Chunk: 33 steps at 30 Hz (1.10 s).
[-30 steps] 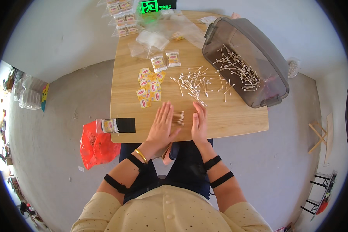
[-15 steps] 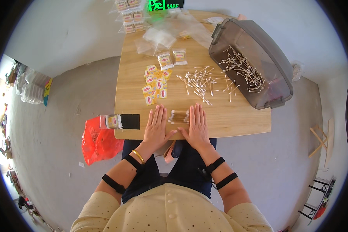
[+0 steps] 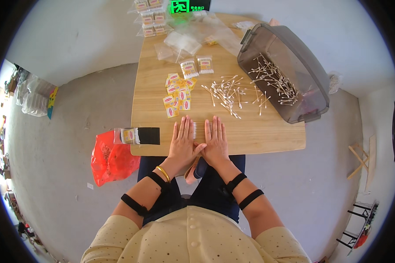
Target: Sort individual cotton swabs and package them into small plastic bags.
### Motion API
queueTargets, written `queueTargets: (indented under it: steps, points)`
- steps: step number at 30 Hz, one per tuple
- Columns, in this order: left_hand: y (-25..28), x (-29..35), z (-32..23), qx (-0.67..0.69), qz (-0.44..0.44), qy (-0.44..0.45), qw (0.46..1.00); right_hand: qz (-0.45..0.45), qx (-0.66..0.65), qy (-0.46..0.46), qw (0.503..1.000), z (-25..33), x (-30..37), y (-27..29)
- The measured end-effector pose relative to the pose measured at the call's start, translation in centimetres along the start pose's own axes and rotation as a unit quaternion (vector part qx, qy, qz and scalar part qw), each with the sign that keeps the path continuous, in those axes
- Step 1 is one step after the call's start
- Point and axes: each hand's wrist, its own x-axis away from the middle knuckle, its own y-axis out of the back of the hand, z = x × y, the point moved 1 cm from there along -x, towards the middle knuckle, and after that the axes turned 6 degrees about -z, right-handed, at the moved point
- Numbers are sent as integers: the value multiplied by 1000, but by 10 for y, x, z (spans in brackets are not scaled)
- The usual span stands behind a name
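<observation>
The left hand [image 3: 181, 142] and right hand [image 3: 216, 147], flat with fingers extended, flank the cotton swabs [image 3: 199, 130] at the frame's centre on the surface [image 3: 263, 136]; uneven pressure from either side could skew the row.

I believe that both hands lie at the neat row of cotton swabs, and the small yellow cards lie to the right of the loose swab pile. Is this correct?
Not quite: the head view shows the small yellow cards to the left of the loose swab pile. The left hand and right hand do lie at the neat row of cotton swabs.
</observation>
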Motion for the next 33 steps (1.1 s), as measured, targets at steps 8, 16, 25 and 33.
queueTargets:
  steps: [8,16,25,33]
  points:
    - [14,3,20,132,-45,-26,990,-12,-100,-5,995,2,7,26]
    - [20,3,28,216,-31,-30,975,-27,-112,62,991,11,19,36]
    - [15,2,33,242,-28,-28,969,-37,-106,70,991,10,16,35]
    - [14,2,34,237,-35,-29,970,-33,-102,72,992,10,12,35]
